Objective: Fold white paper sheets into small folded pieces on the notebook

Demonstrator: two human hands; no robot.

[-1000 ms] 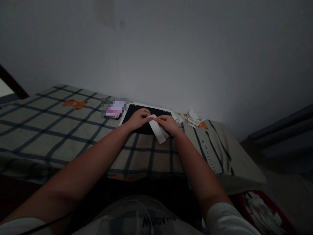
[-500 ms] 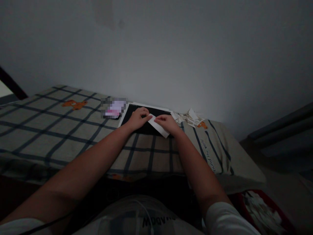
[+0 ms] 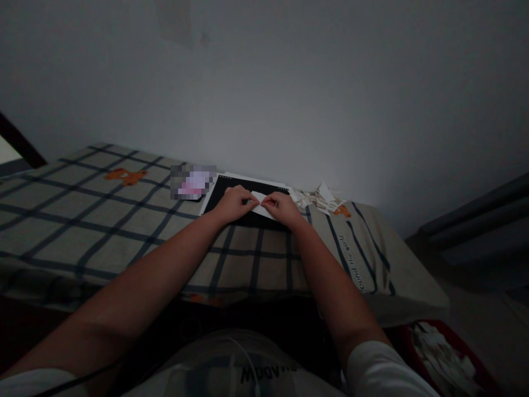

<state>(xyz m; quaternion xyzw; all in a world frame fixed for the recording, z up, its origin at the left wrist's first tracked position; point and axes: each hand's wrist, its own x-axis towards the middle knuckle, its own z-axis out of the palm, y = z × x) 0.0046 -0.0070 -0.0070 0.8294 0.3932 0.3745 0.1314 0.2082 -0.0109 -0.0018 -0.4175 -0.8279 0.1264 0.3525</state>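
Note:
Between my two hands is a small white strip of paper (image 3: 258,196), held over a flat black sheet or board (image 3: 221,190). My left hand (image 3: 236,204) pinches the strip from the left, thumb and forefinger together. From the right, my right hand (image 3: 283,208) pinches it close by, so the fingertips of both hands nearly meet at its middle. Part of the strip is hidden behind my fingers. Just past my right hand lies a heap of cut paper pieces (image 3: 322,198).
A checked cloth (image 3: 136,231) with bear prints covers the table. Left of the black sheet lies a phone (image 3: 194,184), partly blurred out. White sheets (image 3: 256,178) show behind the black one. A red bin (image 3: 450,358) with paper scraps stands low right. A wall (image 3: 264,99) rises behind.
My right hand has shifted slightly, and its fingertips now meet my left ones at the strip. The strip has turned to lie flatter, its lower end raised toward the right.

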